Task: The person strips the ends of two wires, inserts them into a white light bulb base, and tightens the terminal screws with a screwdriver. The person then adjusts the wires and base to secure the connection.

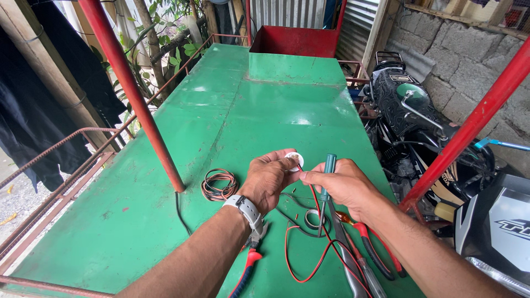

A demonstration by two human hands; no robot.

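Head view looks down on a long green metal table, painted and a little scuffed, that runs away toward a red box at its far end. Red steel posts rise at both sides, with rusty bar railing along the left edge. Dark clothes hang at the left, leafy branches behind them; a block wall and a parked motorcycle close in the right side.

Over the middle of the table the left hand, with a grey-strapped watch on its wrist, pinches a small white round fitting between thumb and fingers. The right hand is just beside it, closed around a green-handled screwdriver that points down, while its fingertips touch a red wire running to the fitting.

A coil of brown wire lies near the left hand. Below the hands red and black wires loop across the table, beside pliers with red grips, a second red-handled tool and a roll of tape. Part of the tools is hidden by the forearms.
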